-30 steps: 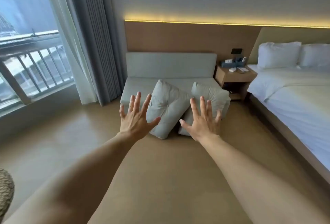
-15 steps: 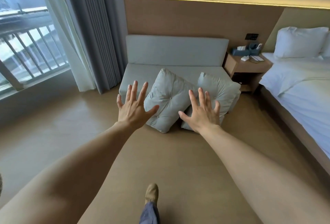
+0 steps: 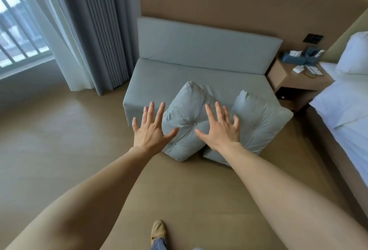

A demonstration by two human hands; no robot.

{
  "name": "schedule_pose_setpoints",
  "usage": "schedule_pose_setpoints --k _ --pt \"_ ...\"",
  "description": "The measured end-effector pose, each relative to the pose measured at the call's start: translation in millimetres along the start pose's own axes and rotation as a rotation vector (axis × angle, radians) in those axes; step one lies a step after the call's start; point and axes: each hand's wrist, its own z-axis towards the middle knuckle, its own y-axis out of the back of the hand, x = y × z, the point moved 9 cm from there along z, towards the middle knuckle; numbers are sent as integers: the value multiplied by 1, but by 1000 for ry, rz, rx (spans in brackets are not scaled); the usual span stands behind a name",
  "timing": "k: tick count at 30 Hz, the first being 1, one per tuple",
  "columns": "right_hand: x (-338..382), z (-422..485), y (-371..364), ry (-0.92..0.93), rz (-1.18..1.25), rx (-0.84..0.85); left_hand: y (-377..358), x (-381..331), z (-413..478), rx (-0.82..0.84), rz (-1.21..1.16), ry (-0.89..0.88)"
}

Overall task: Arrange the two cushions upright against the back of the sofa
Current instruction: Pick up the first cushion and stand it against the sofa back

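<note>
With the sofa (image 3: 179, 74) as landmark: the left hand (image 3: 150, 131) hangs before its front left corner, fingers (image 3: 151, 110) spread wide and holding nothing. Just right of it, the left cushion (image 3: 186, 114) leans against the sofa's front edge, its lower corner on the floor (image 3: 59, 140). The right hand (image 3: 220, 130) is over the gap between the cushions, fingers likewise spread and empty. The right cushion (image 3: 258, 122) slumps at the sofa's front right corner, touching its neighbour. The step looks like the reach, no grasp made yet. Next, likely, comes gripping a cushion and lifting it to the sofa's backrest (image 3: 199, 44).
</note>
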Motion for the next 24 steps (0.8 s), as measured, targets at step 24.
schedule_pose_setpoints --k 24 --pt "67 445 -153 517 -318 393 -224 79 341 514 -202 439"
